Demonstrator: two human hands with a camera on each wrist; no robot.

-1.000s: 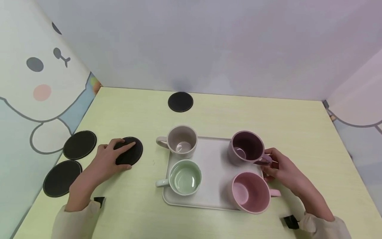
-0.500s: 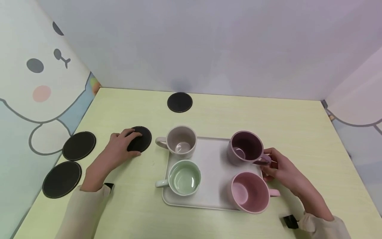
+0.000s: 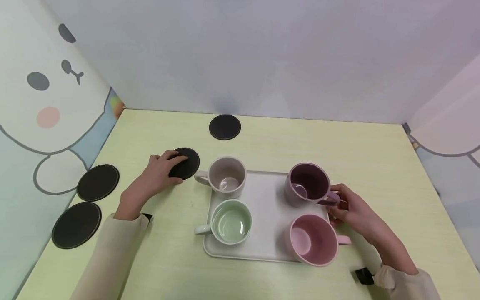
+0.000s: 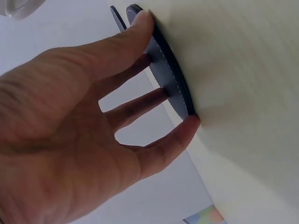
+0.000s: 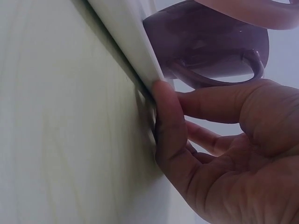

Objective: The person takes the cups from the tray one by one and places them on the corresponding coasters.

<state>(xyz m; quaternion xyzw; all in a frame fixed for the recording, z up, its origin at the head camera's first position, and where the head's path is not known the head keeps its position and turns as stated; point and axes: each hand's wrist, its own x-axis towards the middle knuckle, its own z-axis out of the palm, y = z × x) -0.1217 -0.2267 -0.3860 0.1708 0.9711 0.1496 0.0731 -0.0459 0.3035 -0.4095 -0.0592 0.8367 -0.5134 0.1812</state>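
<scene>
My left hand (image 3: 158, 171) spans a round black coaster (image 3: 187, 166), gripping its edge. In the left wrist view the thumb and outermost finger meet the rim of the coaster (image 4: 170, 79), while other fingertips touch its top face. On the right, my right hand (image 3: 356, 210) pinches the edge of a white tray (image 3: 264, 208), as the right wrist view shows close up on the tray edge (image 5: 135, 46). Four things stand on that tray: a purple mug (image 3: 309, 196), a pink mug (image 3: 315, 246), a pale green cup (image 3: 231, 227) and a beige mug (image 3: 228, 177).
Another black coaster (image 3: 225, 127) lies by the back wall (image 3: 258, 58). Two more coasters lie at the table's left side, the upper coaster (image 3: 98, 182) and the lower coaster (image 3: 76, 225). The beige mug's handle juts leftward near the held coaster. A cartoon-patterned wall (image 3: 48, 133) borders the left.
My left hand has slid the coaster to the right and toward the back, up near the beige mug's handle. My right hand, the tray and the mugs stay in place.
</scene>
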